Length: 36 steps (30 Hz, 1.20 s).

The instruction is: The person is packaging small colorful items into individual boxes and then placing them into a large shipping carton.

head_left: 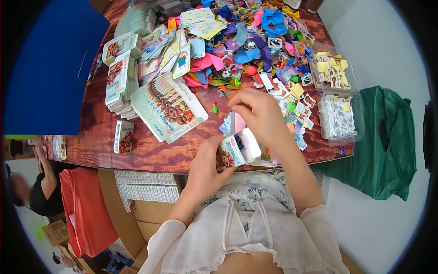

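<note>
At the table's near edge, my left hand (206, 160) is wrapped round a small printed carton (230, 156). The carton is tilted, its open white end facing right, and something dark shows inside. Just beyond it hovers my right hand (258, 109), fingers bent and pinched together; whatever they hold, if anything, is hidden. Below those fingers lie a pink and blue card (236, 122) and a small green toy (214, 108). A fanned stack of flat cartons (169, 107) spreads to the left of my hands.
A heap of colourful small toys and balloons (248, 50) covers the far table. Two clear tubs (360, 109) of stickers and white packets stand right. One closed carton (123, 137) stands left. Below are a cardboard box (155, 212) and red bag (86, 210); another person (41, 187) sits left.
</note>
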Each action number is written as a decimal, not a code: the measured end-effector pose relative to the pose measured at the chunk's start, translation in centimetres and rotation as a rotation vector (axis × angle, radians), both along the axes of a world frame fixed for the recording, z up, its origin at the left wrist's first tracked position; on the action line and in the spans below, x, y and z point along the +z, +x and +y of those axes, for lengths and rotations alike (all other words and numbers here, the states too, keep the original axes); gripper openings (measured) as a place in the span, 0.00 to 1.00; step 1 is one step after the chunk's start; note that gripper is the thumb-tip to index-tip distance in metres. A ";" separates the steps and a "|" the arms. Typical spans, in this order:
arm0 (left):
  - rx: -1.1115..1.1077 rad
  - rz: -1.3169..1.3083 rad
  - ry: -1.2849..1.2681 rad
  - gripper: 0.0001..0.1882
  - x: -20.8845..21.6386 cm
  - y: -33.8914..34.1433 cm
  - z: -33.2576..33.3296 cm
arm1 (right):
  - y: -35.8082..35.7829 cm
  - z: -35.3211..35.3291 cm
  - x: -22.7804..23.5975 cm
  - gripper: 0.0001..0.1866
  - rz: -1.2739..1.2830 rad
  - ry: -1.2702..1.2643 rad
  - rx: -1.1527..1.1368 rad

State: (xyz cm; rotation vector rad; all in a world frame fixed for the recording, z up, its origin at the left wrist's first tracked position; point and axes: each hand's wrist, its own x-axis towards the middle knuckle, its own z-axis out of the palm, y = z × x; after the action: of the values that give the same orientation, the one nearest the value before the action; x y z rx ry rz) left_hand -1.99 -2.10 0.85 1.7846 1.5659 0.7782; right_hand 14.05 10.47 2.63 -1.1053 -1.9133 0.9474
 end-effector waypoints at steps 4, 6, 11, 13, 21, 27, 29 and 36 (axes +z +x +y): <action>0.120 -0.368 -0.273 0.41 -0.6 -1.1 -1.4 | -2.7 2.5 -2.9 0.11 -0.221 -0.084 0.116; 0.154 -0.421 -0.199 0.41 -0.7 -1.1 -1.5 | -4.0 2.5 -4.8 0.11 -0.308 0.046 0.098; 0.190 -0.196 -0.033 0.41 -1.6 -2.2 -1.5 | -4.5 2.8 -6.3 0.09 -0.394 0.158 0.089; 0.227 -0.318 -0.108 0.40 -1.3 -2.2 -1.5 | -3.7 2.7 -5.8 0.09 -0.432 0.153 0.104; 0.250 -0.111 -0.009 0.41 -2.0 -1.4 -0.3 | -1.4 -5.1 0.7 0.14 -0.001 0.197 -0.091; 0.291 -0.265 -0.115 0.42 -0.5 -0.7 -0.1 | -0.1 -5.9 0.9 0.17 -0.189 0.246 0.116; 0.283 -0.304 -0.087 0.41 -0.6 -0.3 -0.1 | 0.7 -6.0 0.9 0.18 -0.015 0.060 0.135; 0.141 -0.068 0.072 0.42 -1.9 -0.2 0.3 | 2.3 -6.3 0.6 0.06 -0.184 -0.046 0.239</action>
State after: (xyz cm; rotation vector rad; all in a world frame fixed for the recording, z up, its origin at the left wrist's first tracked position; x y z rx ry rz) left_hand -2.21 -1.81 -1.04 1.6931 1.6511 0.9638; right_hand 16.37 4.20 3.24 -1.0361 -2.2218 1.0528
